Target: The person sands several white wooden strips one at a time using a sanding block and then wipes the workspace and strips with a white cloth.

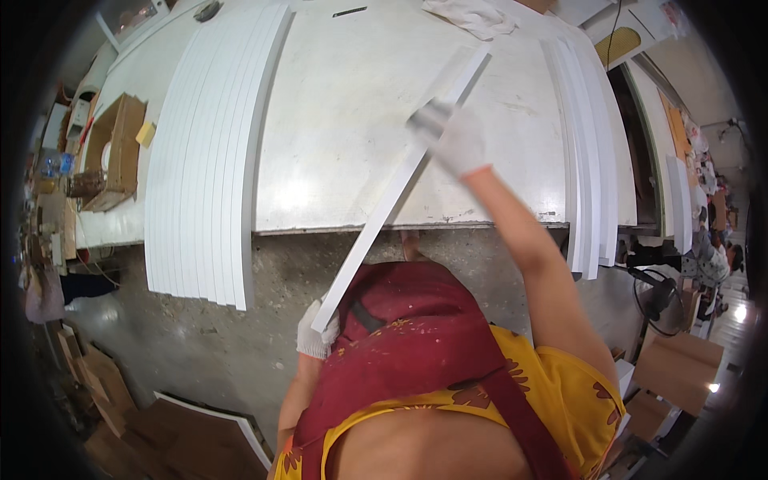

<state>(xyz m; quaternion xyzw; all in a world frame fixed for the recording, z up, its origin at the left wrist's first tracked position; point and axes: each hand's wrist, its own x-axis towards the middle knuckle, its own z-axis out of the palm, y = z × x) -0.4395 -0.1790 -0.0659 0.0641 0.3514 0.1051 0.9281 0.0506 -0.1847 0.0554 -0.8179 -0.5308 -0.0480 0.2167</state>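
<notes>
A long white strip (384,206) lies slantwise over the front edge of the white table, its near end jutting out toward my apron. My left hand (314,333), in a white knit glove, is closed round that near end. Farther up the strip, my gloved right hand (464,142) presses a dark grey block (430,120) onto the upper face. Motion blurs this hand and the block, so whether the block is a sanding pad cannot be told.
Several white strips (210,160) lie side by side at the table's left, overhanging its edge. More strips (588,160) lie at the right. A wooden box (120,152) and a yellow sponge (146,134) are at far left. A white cloth (472,18) lies at the back.
</notes>
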